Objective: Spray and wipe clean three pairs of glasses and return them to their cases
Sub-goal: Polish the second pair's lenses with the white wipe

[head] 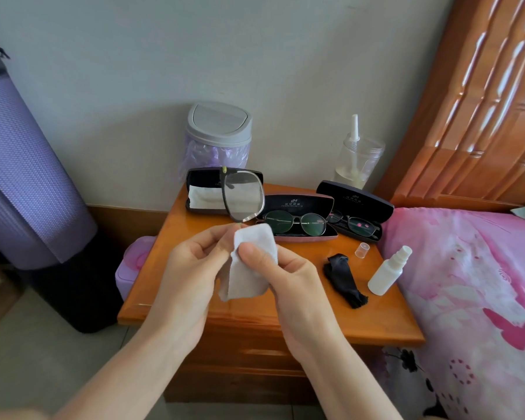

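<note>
My left hand point(191, 262) pinches a pair of glasses point(243, 195) held on end, one lens sticking up above my fingers. My right hand point(282, 271) pinches a white wipe point(249, 268) folded over the lower lens, which is hidden. Behind them an open black case point(200, 192) holds only a white cloth. A second open case point(297, 219) holds round dark-framed glasses, and a third open case point(355, 210) at the right holds another pair. A white spray bottle point(387, 272) lies uncapped near the nightstand's right edge, its clear cap point(362, 249) beside it.
A crumpled black cloth point(343, 278) lies on the wooden nightstand point(194, 310). A grey lidded bin point(219, 134) and a clear jar with a nozzle point(358, 159) stand at the back. A pink bed point(467, 283) borders the right; a rolled purple mat point(22, 165) leans left.
</note>
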Available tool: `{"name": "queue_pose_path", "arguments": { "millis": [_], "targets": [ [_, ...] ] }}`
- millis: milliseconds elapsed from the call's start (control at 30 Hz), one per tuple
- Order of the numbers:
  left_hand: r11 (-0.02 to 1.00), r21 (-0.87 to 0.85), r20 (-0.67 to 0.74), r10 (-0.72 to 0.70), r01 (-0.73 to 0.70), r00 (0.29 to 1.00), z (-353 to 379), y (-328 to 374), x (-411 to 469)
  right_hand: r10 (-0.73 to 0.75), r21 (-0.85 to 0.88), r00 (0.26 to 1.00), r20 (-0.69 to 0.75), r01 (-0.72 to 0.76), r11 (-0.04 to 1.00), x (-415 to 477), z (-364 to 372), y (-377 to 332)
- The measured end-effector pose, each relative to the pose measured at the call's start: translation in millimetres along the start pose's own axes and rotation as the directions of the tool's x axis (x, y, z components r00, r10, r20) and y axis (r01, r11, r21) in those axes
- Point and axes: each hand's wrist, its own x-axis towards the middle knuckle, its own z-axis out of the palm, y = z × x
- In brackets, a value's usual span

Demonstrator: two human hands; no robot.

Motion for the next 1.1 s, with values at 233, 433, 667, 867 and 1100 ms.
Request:
{"name": "queue_pose_path", "arguments": {
  "millis": [233, 433, 667, 867, 1100],
  "targets": [
    [0.982, -0.185, 0.037, -0.019, 0.025, 0.999, -0.5, 7.0, 4.5, -0.01, -0.144, 0.998, 0.058, 0.018, 0.989, -8.5, -10.8, 1.7],
    [0.983, -0.183, 0.046, -0.013, 0.021, 0.999, -0.2, 6.3, 4.8, -0.022, -0.13, 0.999, 0.039, 0.026, 0.991, -7.6, -10.0, 2.2],
    [0.997, -0.066, 0.008, 0.03, -0.029, 1.0, 0.3, 7.9, 0.5, -0.045, -0.068, 0.998, -0.035, 0.043, 0.997, -2.1, 4.8, -0.1],
    [0.999, -0.025, -0.017, 0.026, -0.027, 1.0, 3.3, 7.5, -1.9, -0.034, -0.027, 0.992, -0.119, 0.031, 0.999, 2.4, 10.1, -2.8],
    [0.998, -0.068, -0.002, 0.017, -0.018, 1.0, 3.3, 7.1, -2.9, -0.053, 0.013, 0.988, -0.142, 0.056, 0.998, -0.7, 8.0, -1.9]
  ]
}}
